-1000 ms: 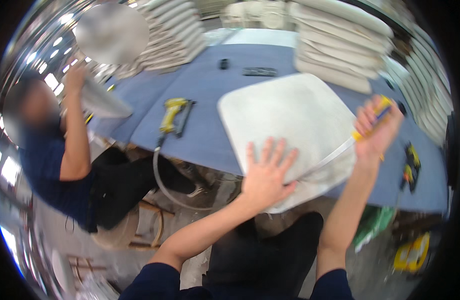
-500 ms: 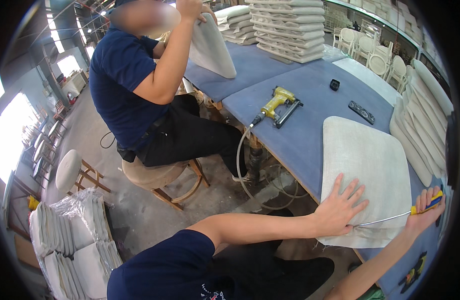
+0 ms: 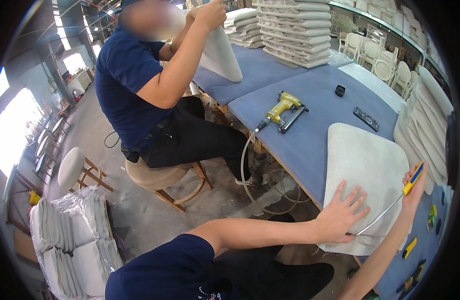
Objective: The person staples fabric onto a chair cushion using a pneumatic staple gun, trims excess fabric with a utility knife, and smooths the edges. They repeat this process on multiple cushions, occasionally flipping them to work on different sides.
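On the blue table (image 3: 310,135) at four o'clock lies a white seat cushion (image 3: 365,170). Left hand (image 3: 340,217) presses flat, fingers spread, on its near edge; right hand (image 3: 415,190), at the cushion's three o'clock, grips a yellow-handled screwdriver (image 3: 390,207).

The scene is evenly and brightly lit. Strong daylight is admitted through openings at the far left, where the view is blown out to white glare. Only soft shadows are cast under the wooden stool (image 3: 160,180) and below the bench (image 3: 310,130). Heavy fisheye distortion is seen: straight edges are bent toward the rim, and a black border surrounds the round picture. A co-worker's face is blurred; the centre is rendered sharply.
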`<state>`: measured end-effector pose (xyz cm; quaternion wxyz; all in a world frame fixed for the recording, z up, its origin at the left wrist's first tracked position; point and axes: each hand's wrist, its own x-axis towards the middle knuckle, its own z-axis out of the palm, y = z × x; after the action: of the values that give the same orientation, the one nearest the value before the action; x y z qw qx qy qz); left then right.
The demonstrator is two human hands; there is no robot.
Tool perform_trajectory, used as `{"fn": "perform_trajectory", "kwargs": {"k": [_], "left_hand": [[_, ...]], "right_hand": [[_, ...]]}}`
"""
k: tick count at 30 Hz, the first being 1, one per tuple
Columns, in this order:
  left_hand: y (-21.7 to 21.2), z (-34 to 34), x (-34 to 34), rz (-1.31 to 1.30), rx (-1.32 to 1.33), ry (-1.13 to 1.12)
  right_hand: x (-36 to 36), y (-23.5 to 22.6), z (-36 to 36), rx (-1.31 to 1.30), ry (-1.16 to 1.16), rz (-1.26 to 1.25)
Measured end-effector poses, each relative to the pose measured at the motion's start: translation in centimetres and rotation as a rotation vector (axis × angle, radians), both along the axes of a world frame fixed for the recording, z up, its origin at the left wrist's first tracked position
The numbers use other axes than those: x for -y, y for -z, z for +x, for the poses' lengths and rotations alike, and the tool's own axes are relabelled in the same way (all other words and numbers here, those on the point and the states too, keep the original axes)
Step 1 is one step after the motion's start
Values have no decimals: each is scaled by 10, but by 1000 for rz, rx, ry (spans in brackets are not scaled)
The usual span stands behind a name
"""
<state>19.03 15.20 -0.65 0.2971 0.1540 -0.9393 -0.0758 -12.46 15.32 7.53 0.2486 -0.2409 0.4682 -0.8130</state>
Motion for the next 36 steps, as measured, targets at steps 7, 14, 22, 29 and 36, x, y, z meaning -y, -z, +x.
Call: {"fn": "perform_trajectory", "kwargs": {"k": [7, 14, 22, 29, 36], "left_hand": [[-5, -1, -1, 2, -14, 38], [3, -5, -2, -37, -21, -1], [2, -7, -2, -40, -22, -2], [1, -5, -2, -39, -36, -9], [-1, -5, -3, -32, -40, -5]], "right_hand": [[24, 54, -33, -344, 155, 381], [18, 64, -23, -535, 161, 470], [18, 68, -29, -587, 168, 455], [15, 62, -18, -573, 156, 455], [15, 63, -16, -570, 161, 454]]}}
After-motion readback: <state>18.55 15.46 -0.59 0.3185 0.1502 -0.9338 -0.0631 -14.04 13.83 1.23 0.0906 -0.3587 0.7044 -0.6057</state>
